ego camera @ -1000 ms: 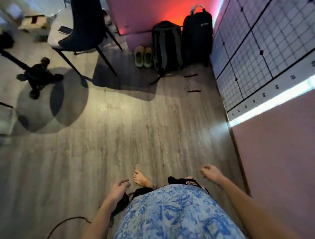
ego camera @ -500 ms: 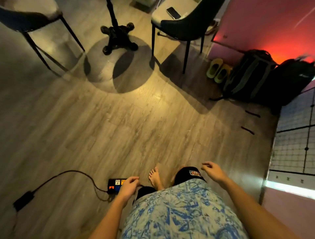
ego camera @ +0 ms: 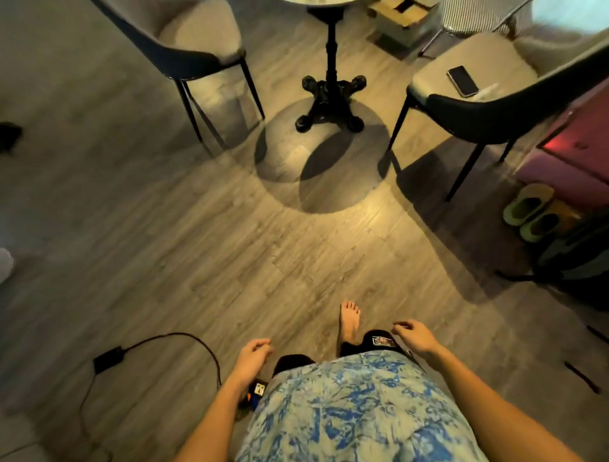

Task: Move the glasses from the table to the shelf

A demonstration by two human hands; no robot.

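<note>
No glasses and no shelf show in this view. A round table stands straight ahead; only its black pedestal base (ego camera: pixel 330 102) and a sliver of its top edge (ego camera: pixel 316 2) are visible. My left hand (ego camera: pixel 252 357) hangs low at my side, fingers loosely curled, holding nothing. My right hand (ego camera: pixel 413 336) hangs by my right thigh, fingers apart and empty. My bare foot (ego camera: pixel 349 318) is stepping forward on the wooden floor.
A dark chair (ego camera: pixel 184 43) stands left of the table. Another chair (ego camera: pixel 487 99) on the right carries a phone (ego camera: pixel 462 80). Green slippers (ego camera: pixel 530 211) and a dark bag (ego camera: pixel 580 260) lie at right. A power strip (ego camera: pixel 255 392) and adapter (ego camera: pixel 108 357) with cable lie near my feet.
My view has swung left from the gridded wall and bags toward the table and chairs. I have stepped forward. Both hands stay empty at my sides.
</note>
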